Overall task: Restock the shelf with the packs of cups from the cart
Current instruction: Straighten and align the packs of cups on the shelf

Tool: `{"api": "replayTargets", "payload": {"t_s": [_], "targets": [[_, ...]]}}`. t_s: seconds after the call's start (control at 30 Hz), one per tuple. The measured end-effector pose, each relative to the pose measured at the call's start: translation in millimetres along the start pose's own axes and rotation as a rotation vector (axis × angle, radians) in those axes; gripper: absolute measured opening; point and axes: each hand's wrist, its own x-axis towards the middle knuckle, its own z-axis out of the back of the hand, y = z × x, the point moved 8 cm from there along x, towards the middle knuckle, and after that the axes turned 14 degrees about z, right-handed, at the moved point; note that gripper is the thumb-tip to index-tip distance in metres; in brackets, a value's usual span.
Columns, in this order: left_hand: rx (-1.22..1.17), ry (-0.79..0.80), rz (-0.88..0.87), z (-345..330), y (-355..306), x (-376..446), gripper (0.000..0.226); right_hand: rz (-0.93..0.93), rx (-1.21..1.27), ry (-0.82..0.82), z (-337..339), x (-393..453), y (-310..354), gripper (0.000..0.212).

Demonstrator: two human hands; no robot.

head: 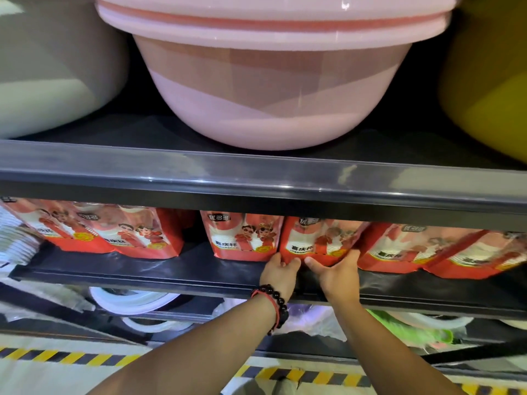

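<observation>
Several red packs of cups stand in a row on a dark shelf [171, 269]. Both of my hands hold the bottom of one red pack [316, 240] in the middle of the row. My left hand [281, 273], with a dark bead bracelet on the wrist, grips its lower left corner. My right hand [335, 270] grips its lower right edge, thumb under the pack. Another pack [242, 236] stands just to the left, touching it. More packs [399, 246] lean to the right. Two packs [114, 229] stand further left, past a gap. The cart is out of view.
A pink basin [268, 89] sits on the shelf above, between a white basin [42, 67] and a yellow one [490, 75]. White plates [17, 238] are stacked at the far left. Below are white rings [134, 300] and green items [410, 329]. Yellow-black tape [71, 357] marks the floor.
</observation>
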Motion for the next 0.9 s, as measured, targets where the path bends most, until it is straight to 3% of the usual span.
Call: {"api": "replayTargets", "payload": {"t_s": [0.37,0.5,0.63,0.77,0.9], "targets": [[-0.172,-0.13,0.061,5,5,1,0.02,-0.037,0.058,0.106,-6,16,-2,0.078],[-0.192,-0.144,0.071,16,12,3,0.02,0.013,0.03,0.075,1,8,4,0.077],[-0.223,-0.13,0.054,31,30,1,0.015,-0.021,0.172,0.011,6,-12,-6,0.077],[-0.204,-0.198,-0.068,67,46,-9,0.023,-0.025,0.244,-0.093,7,-41,-5,0.027],[-0.287,-0.317,-0.094,135,62,-11,0.022,0.053,0.294,-0.074,-24,-66,29,0.023]]}}
